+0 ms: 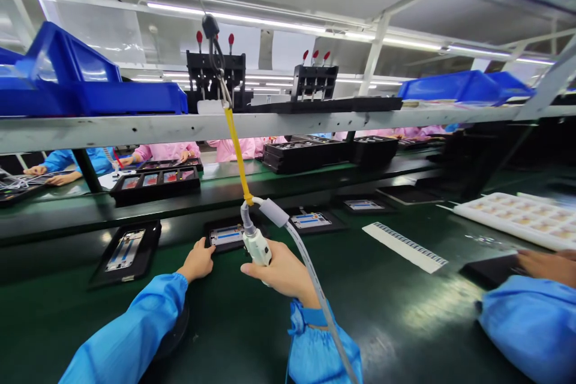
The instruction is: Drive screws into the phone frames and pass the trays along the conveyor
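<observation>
Right hand (288, 269) was wrapped around a white hand tool (257, 246), thumb sticking out to the left. Tool hung on a yellow strap (237, 153), clipped to a thin cord from above. Its cable (310, 267) looped off the top through a white sleeve and ran down past the right forearm. Tool's lower end was hidden by the hand, so can't tell if it touched anything.

Left hand (198, 260) was at the near left corner of the middle black tray (209, 229), fingertips on the edge. Can't tell if it was pinching or just resting there. That tray lay flat on the green desk (252, 345) with a silver device frame (225, 235) in it, partly covered by the tool in view.

Similar loaded trays: one to the left (153, 246), two farther right (337, 223) (384, 207).

Right of the tool: label strip (400, 246) lying flat, then a white compartment tray (468, 213). A co-worker's hand (546, 266) was on a dark flat item at far right.

Overhead shelf (297, 126) carried blue bins (135, 98) and black fixtures with red-tipped levers (216, 75). People in pink and blue sleeves worked across the desk.
</observation>
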Action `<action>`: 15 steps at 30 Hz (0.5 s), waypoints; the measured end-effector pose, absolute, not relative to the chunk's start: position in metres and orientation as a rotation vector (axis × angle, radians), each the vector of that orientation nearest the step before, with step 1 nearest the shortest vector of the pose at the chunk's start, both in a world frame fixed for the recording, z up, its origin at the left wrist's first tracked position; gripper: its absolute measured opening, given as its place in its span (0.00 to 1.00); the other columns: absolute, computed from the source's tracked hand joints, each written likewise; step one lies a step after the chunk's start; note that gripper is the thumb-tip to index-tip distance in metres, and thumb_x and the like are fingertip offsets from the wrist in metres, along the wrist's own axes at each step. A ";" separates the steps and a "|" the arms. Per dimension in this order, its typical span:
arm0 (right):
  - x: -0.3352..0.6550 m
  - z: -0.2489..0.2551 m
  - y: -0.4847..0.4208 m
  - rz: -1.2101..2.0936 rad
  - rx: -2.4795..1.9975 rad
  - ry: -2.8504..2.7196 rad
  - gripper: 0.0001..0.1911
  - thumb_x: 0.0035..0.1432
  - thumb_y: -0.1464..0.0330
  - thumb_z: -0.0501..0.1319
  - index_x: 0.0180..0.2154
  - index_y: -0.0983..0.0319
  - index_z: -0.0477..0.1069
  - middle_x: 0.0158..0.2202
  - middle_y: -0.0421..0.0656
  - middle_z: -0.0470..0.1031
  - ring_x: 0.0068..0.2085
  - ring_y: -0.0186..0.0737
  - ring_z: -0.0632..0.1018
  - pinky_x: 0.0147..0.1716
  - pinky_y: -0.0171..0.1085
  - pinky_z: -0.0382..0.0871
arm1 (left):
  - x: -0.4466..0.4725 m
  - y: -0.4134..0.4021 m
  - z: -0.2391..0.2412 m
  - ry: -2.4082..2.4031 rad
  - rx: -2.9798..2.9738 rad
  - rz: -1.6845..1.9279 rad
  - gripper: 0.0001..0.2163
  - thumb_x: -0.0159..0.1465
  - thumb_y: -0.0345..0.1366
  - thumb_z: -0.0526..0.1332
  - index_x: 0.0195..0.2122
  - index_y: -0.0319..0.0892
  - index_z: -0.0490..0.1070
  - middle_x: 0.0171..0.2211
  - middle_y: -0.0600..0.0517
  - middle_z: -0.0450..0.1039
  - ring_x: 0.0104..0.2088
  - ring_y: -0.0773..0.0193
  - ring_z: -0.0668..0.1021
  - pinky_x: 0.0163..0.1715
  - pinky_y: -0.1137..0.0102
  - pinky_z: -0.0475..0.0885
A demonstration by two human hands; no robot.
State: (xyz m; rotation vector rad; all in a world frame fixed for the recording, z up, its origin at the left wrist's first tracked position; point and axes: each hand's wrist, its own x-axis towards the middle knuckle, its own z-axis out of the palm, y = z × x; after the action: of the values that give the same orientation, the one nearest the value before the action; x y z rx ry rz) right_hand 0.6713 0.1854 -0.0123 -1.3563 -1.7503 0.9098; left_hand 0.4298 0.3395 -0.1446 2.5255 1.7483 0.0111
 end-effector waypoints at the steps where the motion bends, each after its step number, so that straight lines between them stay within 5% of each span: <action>1: 0.671 -0.012 0.185 0.908 -1.357 -1.750 0.15 0.50 0.62 0.68 0.38 0.62 0.72 0.29 0.37 0.70 0.32 0.36 0.70 0.35 0.35 0.63 | 0.432 0.339 -0.143 1.743 2.540 0.004 0.19 0.69 0.41 0.62 0.59 0.42 0.66 0.63 0.43 0.62 0.60 0.48 0.69 0.59 0.47 0.68; 15: 0.673 -0.020 0.190 0.893 -1.359 -1.766 0.12 0.52 0.61 0.66 0.34 0.62 0.69 0.27 0.36 0.69 0.31 0.36 0.69 0.33 0.36 0.62 | 0.448 0.342 -0.135 1.665 2.610 -0.068 0.20 0.69 0.42 0.62 0.59 0.42 0.66 0.62 0.43 0.63 0.59 0.49 0.70 0.58 0.47 0.68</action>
State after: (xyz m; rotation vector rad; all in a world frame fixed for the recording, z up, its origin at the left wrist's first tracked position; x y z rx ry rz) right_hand 0.6733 0.1898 -0.0199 -1.3590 -1.7655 0.8927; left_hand 0.4484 0.3419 -0.1348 2.6104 1.6651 -0.0684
